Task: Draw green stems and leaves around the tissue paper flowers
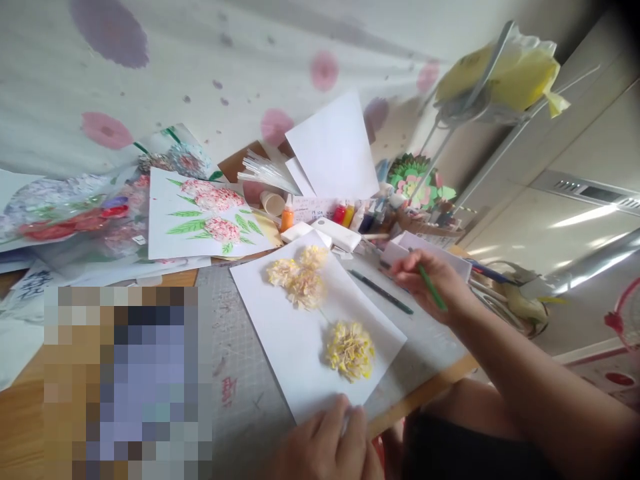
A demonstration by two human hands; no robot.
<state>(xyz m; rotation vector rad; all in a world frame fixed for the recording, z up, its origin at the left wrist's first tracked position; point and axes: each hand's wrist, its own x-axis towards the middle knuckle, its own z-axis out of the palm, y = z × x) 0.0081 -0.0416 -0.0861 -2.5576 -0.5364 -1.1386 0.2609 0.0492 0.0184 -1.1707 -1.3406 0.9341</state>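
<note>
A white sheet of paper [280,340] lies slantwise on the grey cutting mat [220,333]. Raised ruffled flowers sit on it: a cluster of cream ones [303,283] toward the top and a yellow-edged one [350,351] lower down. A faint green line runs between them. My left hand [330,443] rests at the sheet's bottom edge, fingers extended over the paper. My right hand [433,283], raised right of the sheet, is closed around a green pen [431,287]. Between that hand and the sheet lies a dark green pen [381,291] on the mat.
A finished picture of red-and-white flowers [200,213] stands behind left. Paint bottles [343,212], white boxes [333,235] and more papers [333,150] crowd the back. A pixelated patch [135,380] hides the lower left. The wooden table edge [425,393] runs along the right.
</note>
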